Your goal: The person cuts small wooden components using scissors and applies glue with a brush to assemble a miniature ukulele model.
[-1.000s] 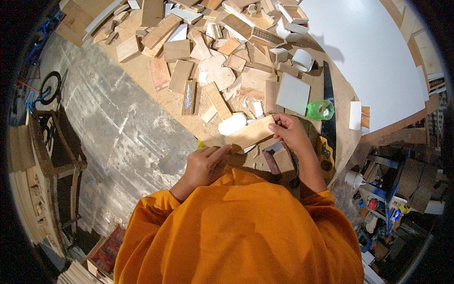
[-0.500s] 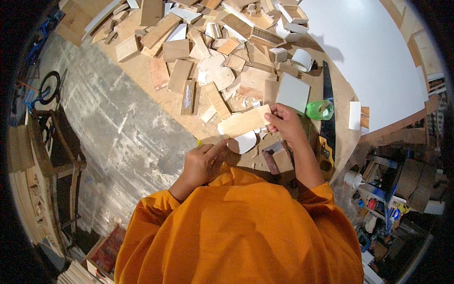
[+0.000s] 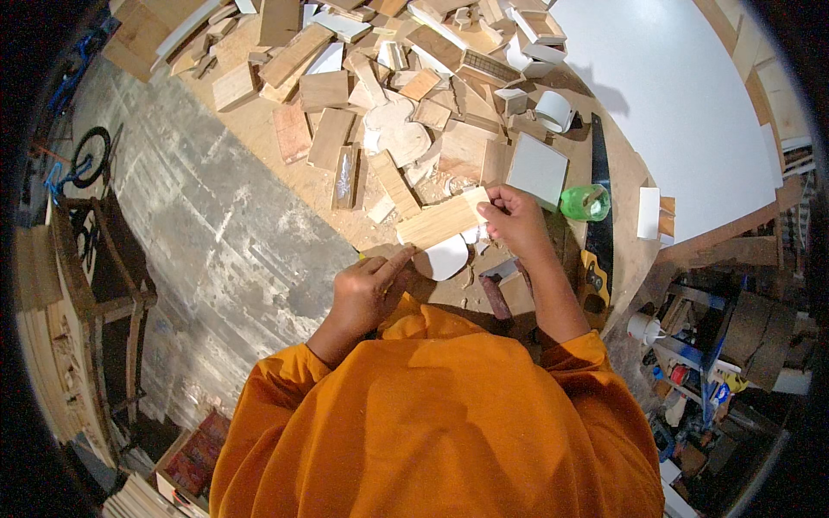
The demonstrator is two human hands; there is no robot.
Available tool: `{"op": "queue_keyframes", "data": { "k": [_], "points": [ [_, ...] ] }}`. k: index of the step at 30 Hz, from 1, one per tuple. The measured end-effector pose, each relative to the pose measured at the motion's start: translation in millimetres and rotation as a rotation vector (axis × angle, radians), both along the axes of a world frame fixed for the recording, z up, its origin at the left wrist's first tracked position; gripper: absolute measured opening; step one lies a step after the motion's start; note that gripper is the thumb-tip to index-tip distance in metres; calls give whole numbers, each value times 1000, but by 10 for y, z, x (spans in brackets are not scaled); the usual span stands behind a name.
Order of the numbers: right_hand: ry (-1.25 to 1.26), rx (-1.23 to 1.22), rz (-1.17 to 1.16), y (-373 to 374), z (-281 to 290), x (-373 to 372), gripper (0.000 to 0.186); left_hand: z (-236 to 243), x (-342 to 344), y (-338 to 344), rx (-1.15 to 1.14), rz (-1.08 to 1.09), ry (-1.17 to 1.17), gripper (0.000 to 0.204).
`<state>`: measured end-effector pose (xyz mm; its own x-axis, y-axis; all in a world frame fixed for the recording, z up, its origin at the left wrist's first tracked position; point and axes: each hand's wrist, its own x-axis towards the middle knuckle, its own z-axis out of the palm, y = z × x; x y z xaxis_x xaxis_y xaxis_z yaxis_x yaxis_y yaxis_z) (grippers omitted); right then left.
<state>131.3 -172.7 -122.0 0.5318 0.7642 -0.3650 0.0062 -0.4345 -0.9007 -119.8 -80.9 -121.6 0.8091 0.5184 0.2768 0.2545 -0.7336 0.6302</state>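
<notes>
A small flat wooden board [image 3: 433,223] lies slantwise between my two hands, low over the near edge of the worktable. My right hand [image 3: 515,222] pinches its right end, thumb on top. That end shows a paler patch; whether it is a separate piece I cannot tell. My left hand [image 3: 370,285] has its fingers closed at the board's lower left end, the fingertips partly hidden. Just under the board sits a white rounded piece [image 3: 445,259]. A wooden strip [image 3: 395,184] lies beyond it, beside a pale guitar-shaped wooden cutout [image 3: 399,129].
Many wood offcuts [image 3: 324,91] cover the table [image 3: 250,129]. To the right are a green bottle [image 3: 585,203], a handsaw [image 3: 598,173] with a yellow handle, a white cup [image 3: 553,110] and a brown-handled tool [image 3: 495,295]. A large white panel [image 3: 682,104] stands further right.
My right hand has shifted slightly left along the board's end, where a paler patch now shows. My left hand has moved slightly left and still touches the other end.
</notes>
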Motion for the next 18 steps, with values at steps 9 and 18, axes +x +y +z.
{"op": "queue_keyframes", "data": {
  "k": [9, 18],
  "points": [
    [-311, -43, 49, 28, -7, -31, 16, 38, 10, 16, -1, -14, 5, 35],
    [213, -68, 35, -86, 208, 16, 14, -20, -54, 13, -101, 42, -129, 39]
  ]
}}
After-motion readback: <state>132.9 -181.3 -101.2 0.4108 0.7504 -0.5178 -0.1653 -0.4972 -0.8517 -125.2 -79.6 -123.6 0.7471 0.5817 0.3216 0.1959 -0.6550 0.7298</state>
